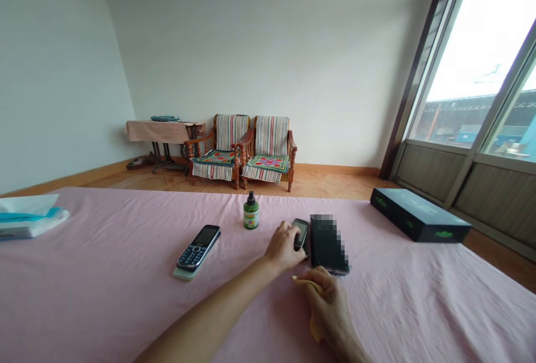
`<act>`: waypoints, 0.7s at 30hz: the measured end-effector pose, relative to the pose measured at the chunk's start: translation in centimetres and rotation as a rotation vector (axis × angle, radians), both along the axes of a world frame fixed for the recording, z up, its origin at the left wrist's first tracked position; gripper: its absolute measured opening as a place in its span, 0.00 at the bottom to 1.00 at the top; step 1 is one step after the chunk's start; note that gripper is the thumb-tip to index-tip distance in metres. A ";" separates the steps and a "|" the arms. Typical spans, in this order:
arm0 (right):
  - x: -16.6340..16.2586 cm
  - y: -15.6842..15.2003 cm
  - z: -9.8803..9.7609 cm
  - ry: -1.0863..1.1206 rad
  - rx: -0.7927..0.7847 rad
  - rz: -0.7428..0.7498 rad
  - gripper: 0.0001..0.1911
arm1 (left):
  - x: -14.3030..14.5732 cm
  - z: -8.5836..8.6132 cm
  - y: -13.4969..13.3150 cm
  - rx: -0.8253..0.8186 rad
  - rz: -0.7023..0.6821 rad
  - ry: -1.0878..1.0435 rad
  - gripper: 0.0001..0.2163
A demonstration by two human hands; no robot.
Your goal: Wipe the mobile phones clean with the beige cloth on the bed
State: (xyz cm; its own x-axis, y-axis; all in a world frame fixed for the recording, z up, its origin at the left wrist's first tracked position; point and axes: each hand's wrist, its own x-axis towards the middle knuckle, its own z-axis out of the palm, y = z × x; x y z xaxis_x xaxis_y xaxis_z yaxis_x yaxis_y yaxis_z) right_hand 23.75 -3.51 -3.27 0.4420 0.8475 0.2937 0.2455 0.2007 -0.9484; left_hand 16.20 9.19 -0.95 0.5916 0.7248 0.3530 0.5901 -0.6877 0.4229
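My left hand (285, 247) reaches to the middle of the bed-like surface, its fingers closed around a small dark mobile phone (300, 230). The lower part of that phone is hidden by my fingers. My right hand (329, 301) is closed on a yellow cloth (315, 330), which pokes out above the fingers and hangs below them. Just beyond the right hand lies a black flat device (326, 243), partly blurred out. To the left, a keypad phone (200, 247) rests on a pale green flat item (184, 275).
A green spray bottle (251, 213) stands upright beyond my left hand. At the right edge lies a black box (419, 215); a tissue pack (36, 220) is far left. Everything rests on a pink sheet (104, 307). Two wooden chairs (270, 148) stand behind.
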 end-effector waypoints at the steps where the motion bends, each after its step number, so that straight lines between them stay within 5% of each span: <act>1: 0.0 -0.1 0.1 -0.006 0.000 0.001 0.09 | -0.2 -0.1 0.0 0.003 0.028 -0.002 0.11; 14: 0.6 0.1 -1.1 -0.067 -0.048 0.062 0.11 | 1.4 -0.9 -0.3 -0.002 0.211 0.009 0.14; 21: 0.7 0.0 -0.8 -0.101 -0.034 0.057 0.11 | -5.1 -0.6 -2.7 0.032 0.186 0.006 0.27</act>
